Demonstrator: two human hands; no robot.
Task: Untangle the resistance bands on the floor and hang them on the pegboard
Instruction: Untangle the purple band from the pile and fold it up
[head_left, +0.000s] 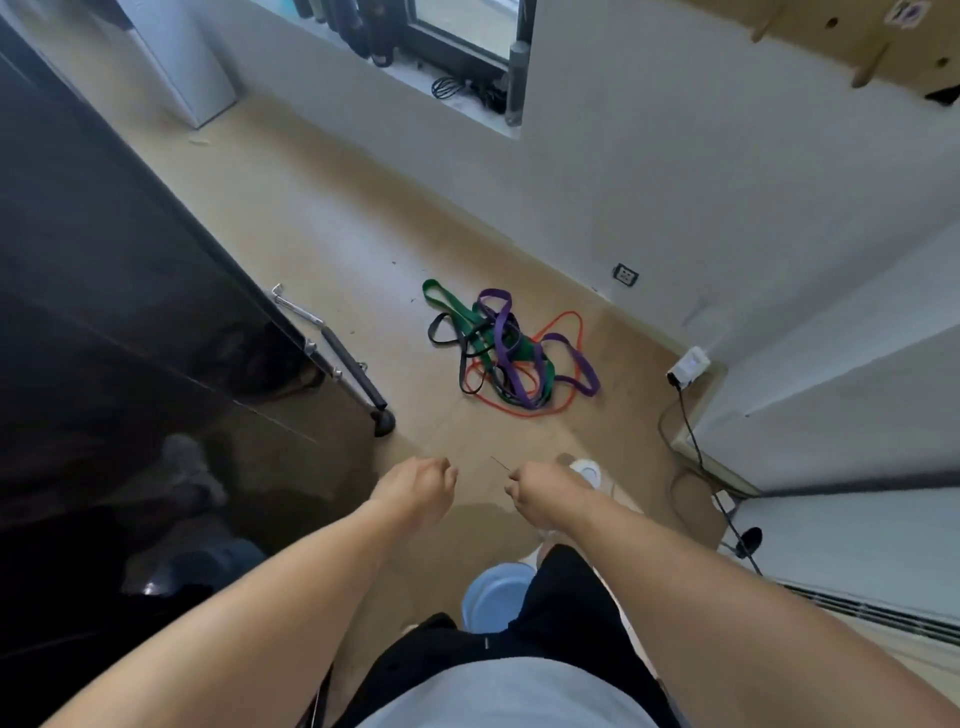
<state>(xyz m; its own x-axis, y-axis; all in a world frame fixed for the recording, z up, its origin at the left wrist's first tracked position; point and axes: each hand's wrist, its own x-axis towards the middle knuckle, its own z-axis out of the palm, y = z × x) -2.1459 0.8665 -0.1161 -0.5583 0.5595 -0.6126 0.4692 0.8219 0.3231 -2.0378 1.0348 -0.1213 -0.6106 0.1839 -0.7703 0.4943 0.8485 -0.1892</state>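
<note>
item one: our left hand (415, 486), lower centre of the frame, arm stretched forward and down from the lower left, wrist bent, back of the hand toward us. its fingers (445, 475) are curled inward into a loose fist and we see nothing in them.

item two: our right hand (540, 488), just right of the left and apart from it, arm reaching in from the lower right at the same height. the fingers (514, 487) are curled under; a thin dark line shows just above the knuckles, but we cannot tell whether the hand pinches it or what it is.

item three: resistance bands (506, 348), one tangled heap on the floor (311, 218) at the centre of the frame, beyond both hands and touched by neither. entries: green band (447, 301), wide, reaching to the upper left of the heap; purple band (576, 364), looping to the right; orange band (566, 400), thin, ringing the lower right edge; black band (441, 332), thin, on the left side. all cross over one another.

item four: pegboard (852, 31), upper right corner, light wood with pegs standing out, on the white wall (675, 182).

item five: dark cabinet (104, 286) filling the left of the frame, a metal stand (337, 348) leaning at its foot.

item six: wall socket (626, 274) right of the heap; a white plug block (688, 366) with a black cable (696, 441) at the right edge.
</note>
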